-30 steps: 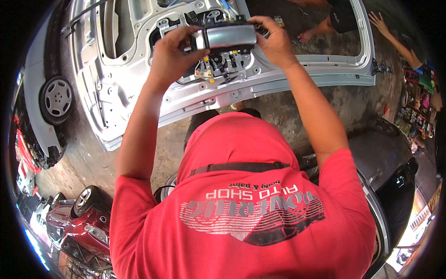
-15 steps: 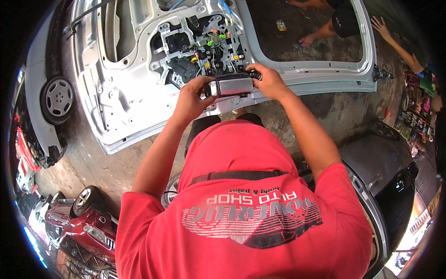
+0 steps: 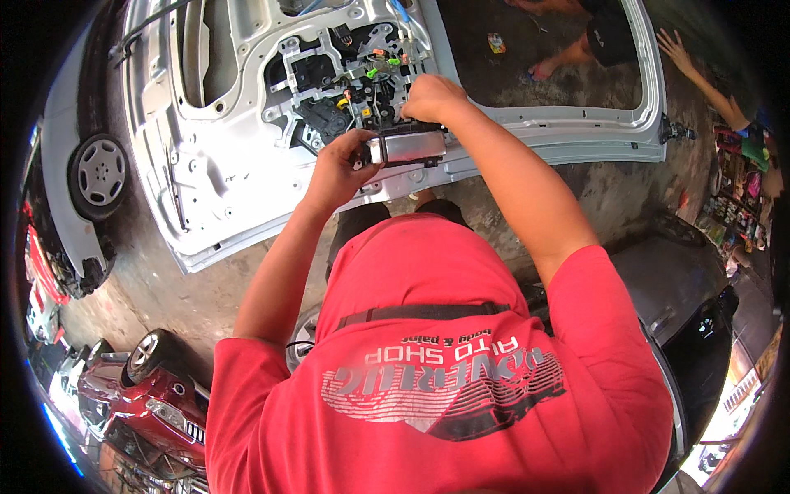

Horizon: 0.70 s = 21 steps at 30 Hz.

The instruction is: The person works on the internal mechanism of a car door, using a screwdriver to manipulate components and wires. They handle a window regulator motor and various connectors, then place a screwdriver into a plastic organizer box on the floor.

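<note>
A door handle assembly [image 3: 411, 148], silver with a black housing, sits at the near edge of the mechanism. My left hand [image 3: 344, 160] is closed around its left end, thumb and fingers pinching the black part. My right hand [image 3: 432, 99] is off the handle, over the right side of the latch mechanism [image 3: 370, 86]. Its fingers are bunched together, and whatever they hold is hidden beneath them. Black parts, rods and green, orange and yellow clips make up the mechanism, set in the opening of a silver vehicle door [image 3: 239, 156] lying flat.
Another person's legs [image 3: 564, 62] show through the door's window opening, and a person's hand and arm [image 3: 699, 78] reach in at the far right. A wheel [image 3: 100, 175] of a silver car stands at left, a dark red car [image 3: 156, 403] at lower left.
My right hand has let go of the handle's right end and moved up onto the mechanism. My left hand still grips the handle, which has barely shifted.
</note>
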Each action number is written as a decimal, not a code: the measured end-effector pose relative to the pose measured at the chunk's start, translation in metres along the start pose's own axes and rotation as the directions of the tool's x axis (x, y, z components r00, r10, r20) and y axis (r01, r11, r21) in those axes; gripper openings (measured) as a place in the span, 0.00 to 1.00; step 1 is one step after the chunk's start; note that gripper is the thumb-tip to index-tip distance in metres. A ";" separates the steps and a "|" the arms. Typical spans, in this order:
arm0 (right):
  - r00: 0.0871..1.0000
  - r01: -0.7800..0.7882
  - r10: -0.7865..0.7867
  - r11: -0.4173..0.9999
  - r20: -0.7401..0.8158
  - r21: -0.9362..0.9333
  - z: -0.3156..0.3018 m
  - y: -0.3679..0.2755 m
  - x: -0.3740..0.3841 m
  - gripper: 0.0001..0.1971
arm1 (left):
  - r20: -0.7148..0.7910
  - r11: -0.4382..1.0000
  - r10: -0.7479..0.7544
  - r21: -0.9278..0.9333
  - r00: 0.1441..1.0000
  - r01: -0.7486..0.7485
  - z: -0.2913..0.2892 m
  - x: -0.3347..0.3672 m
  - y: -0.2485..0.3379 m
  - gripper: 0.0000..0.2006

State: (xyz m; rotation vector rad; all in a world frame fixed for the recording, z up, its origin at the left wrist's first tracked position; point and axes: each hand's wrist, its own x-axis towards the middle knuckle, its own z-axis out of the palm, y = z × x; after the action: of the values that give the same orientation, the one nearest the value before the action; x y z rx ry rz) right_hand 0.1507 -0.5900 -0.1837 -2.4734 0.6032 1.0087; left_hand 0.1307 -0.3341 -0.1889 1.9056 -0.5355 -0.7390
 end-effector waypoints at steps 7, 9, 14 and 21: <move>0.998 -0.040 0.039 0.999 -0.059 -0.025 -0.002 -0.007 -0.005 0.20 | -0.039 0.995 0.049 -0.090 0.998 -0.052 0.009 -0.003 -0.008 0.22; 0.994 -0.071 0.070 0.997 -0.086 -0.008 -0.001 -0.005 -0.005 0.19 | -0.044 0.992 0.068 -0.104 0.997 -0.072 0.009 -0.003 -0.010 0.22; 0.998 0.021 -0.018 0.999 -0.066 0.033 -0.021 -0.014 -0.006 0.19 | -0.047 0.998 0.004 -0.063 0.999 -0.007 0.008 -0.004 -0.014 0.22; 0.995 0.095 -0.095 0.995 0.005 -0.033 -0.016 -0.008 0.010 0.19 | -0.008 0.998 -0.018 -0.061 1.000 0.017 0.006 0.002 -0.010 0.23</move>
State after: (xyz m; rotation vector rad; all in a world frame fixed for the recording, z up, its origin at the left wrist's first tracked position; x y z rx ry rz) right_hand 0.1700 -0.5937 -0.1787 -2.5030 0.4667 0.9940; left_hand 0.1286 -0.3351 -0.2009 1.8581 -0.4857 -0.7501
